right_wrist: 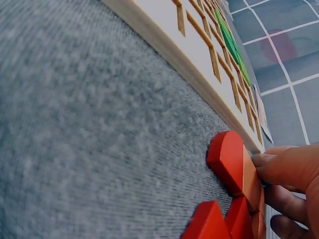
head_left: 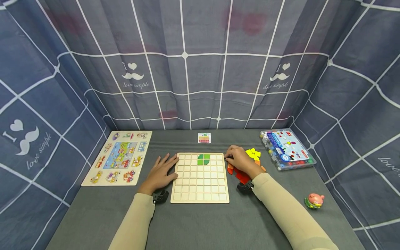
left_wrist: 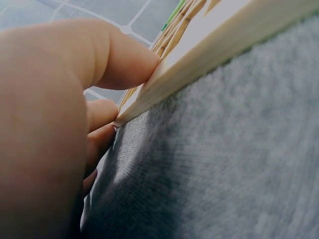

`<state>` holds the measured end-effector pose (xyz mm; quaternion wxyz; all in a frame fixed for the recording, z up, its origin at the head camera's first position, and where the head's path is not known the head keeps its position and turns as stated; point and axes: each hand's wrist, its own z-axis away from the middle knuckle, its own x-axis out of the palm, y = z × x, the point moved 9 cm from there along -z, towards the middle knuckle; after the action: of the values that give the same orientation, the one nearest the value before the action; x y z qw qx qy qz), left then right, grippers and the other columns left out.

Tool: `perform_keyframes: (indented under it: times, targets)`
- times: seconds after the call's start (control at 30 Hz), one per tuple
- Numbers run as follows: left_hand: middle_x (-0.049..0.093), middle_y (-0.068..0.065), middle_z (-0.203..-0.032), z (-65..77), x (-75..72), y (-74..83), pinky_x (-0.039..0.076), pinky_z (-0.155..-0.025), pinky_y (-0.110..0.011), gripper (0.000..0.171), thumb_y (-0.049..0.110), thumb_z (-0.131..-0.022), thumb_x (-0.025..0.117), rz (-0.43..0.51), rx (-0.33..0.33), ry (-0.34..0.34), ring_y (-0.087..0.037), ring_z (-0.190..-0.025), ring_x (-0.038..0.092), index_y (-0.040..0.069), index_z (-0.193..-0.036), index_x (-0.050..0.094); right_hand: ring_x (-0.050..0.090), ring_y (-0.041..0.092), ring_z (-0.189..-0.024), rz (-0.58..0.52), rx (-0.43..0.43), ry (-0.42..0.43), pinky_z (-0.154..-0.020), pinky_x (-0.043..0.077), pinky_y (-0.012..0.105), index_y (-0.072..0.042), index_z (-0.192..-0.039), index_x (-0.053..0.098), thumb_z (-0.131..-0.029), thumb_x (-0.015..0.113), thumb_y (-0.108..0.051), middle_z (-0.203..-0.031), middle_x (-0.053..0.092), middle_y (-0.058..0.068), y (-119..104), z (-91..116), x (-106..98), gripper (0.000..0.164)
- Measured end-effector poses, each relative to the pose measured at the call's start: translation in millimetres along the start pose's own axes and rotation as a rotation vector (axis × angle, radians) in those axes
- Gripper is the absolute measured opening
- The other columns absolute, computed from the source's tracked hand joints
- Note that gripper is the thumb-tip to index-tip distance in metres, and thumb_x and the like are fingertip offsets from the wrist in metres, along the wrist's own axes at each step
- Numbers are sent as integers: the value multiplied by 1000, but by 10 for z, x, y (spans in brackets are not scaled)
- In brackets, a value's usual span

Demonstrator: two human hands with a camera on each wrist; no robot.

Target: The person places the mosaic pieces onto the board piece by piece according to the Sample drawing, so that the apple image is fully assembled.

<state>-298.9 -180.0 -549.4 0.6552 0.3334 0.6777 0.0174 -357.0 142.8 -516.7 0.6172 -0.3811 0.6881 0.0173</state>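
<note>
A square wooden grid board [head_left: 200, 184] lies flat on the table between the two hands. Several green tiles [head_left: 203, 159] sit in its far rows, forming a clover-like patch. My left hand [head_left: 160, 175] rests beside the board with fingers spread, and in the left wrist view the thumb [left_wrist: 130, 62] touches its side edge. At the far right corner is my right hand [head_left: 240, 159], its fingertips right at the board's edge. Red tiles [right_wrist: 227, 157] and orange tiles [right_wrist: 250, 179] lie loose just under and beside that hand, partly hidden by it in the head view.
Yellow tiles [head_left: 253, 152] lie beyond the right wrist. A small printed card [head_left: 204, 138] is behind the board. A picture puzzle board [head_left: 107, 177] lies left; at right are a clear case of beads [head_left: 289, 149] and a pink pig-like toy [head_left: 314, 200]. Curtains surround the table.
</note>
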Motion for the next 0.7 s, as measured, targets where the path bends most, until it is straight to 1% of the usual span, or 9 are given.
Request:
perform_keyframes:
  times: [0.27, 0.5, 0.7]
  targets:
    - [32, -3, -170, -5, 0, 0, 0, -127, -55, 74, 35, -96, 67, -5, -11, 0, -33, -158, 19, 14, -164, 43, 69, 25, -99, -16, -42, 2, -88, 60, 39, -8, -97, 84, -93, 80, -4, -108, 70, 5, -11, -12, -13, 7]
    - [33, -4, -169, -11, -6, 2, 0, -127, -56, 74, 35, -96, 68, -4, -9, 3, -34, -157, 19, 14, -163, 43, 70, 24, -102, -31, -74, -25, -88, 61, 39, -9, -103, 84, -94, 76, 3, -107, 73, 3, 20, -15, -30, 17]
    - [33, -4, -169, -15, -8, -4, 1, -127, -56, 74, 36, -97, 68, -17, -5, 4, -34, -157, 21, 14, -163, 43, 70, 24, -103, -44, -68, -68, -90, 60, 39, -9, -107, 84, -96, 74, 3, -109, 73, 2, 29, -20, -55, 19]
